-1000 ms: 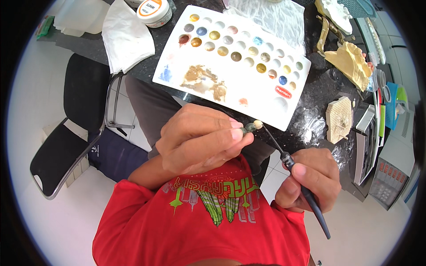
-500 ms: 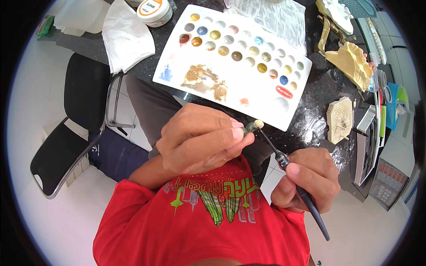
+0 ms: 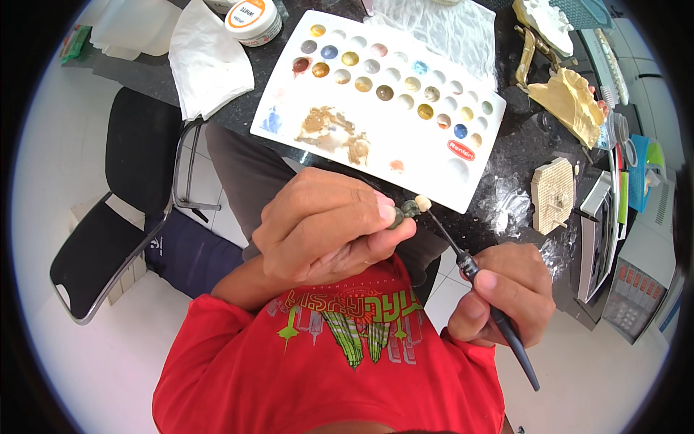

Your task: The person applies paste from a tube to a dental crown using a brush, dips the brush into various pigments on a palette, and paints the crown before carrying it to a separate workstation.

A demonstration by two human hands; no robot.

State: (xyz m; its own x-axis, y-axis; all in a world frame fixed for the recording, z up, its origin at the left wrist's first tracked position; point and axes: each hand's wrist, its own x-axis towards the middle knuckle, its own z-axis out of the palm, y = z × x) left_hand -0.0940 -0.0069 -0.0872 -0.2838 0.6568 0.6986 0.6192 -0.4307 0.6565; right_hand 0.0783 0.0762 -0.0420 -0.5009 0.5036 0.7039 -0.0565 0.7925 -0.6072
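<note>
My left hand (image 3: 325, 228) pinches a small dark green lumpy holder (image 3: 407, 210) between thumb and fingertips. On the holder's tip sits a cream tooth crown (image 3: 423, 203). My right hand (image 3: 517, 289) grips a fine brush (image 3: 468, 266) with a long dark handle, held like a pen. The brush tip meets or nearly meets the crown's right side; contact is too small to tell. Just beyond both hands lies a white palette (image 3: 426, 168) with rows of coloured wells and brown, blue and pink smears.
White tissue (image 3: 210, 61) and a white jar (image 3: 253, 23) are left of the palette. To its right are a beige honeycomb tray (image 3: 554, 195), a yellowish dental cast (image 3: 567, 101) and white powder smears on the dark table. A black chair (image 3: 141, 145) stands at far left.
The brush tip has shifted slightly upward along the crown, and the right fingers have moved a little. The left hand has barely moved, with the holder slightly turned.
</note>
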